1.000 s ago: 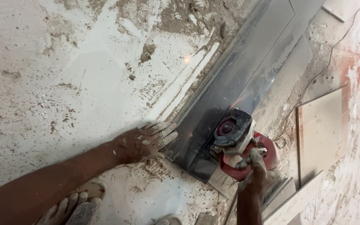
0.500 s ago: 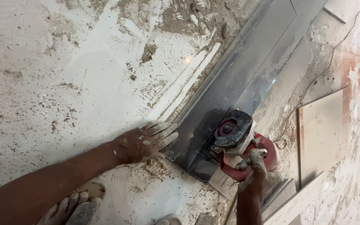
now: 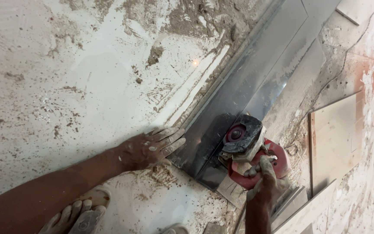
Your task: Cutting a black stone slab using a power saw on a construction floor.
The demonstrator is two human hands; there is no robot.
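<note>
- we find a long dark grey tile [image 3: 256, 91] lying flat on the dusty floor [image 3: 66, 86], its long axis running from lower centre of the view up toward the upper right.
- our right hand [image 3: 267, 184] is closed around the grip of a red cutting tool [image 3: 249, 149], which sits on the tile's near end; the dark blade guard faces up the tile.
- the uncut length of the tile lies ahead of the right hand, up and to the right, in line with the tool (the blade's contact with the surface is hidden under the guard).
- our left hand [image 3: 150, 147] is open, fingers spread flat, pressed on the floor with the fingertips touching the tile's left edge just beside the tool.
- the right hand is on the tool; the left is nearer the tile's left edge.
- a pale tile piece [image 3: 334, 138] lies apart to the right; a sandalled foot [image 3: 78, 214] shows at the lower left.
</note>
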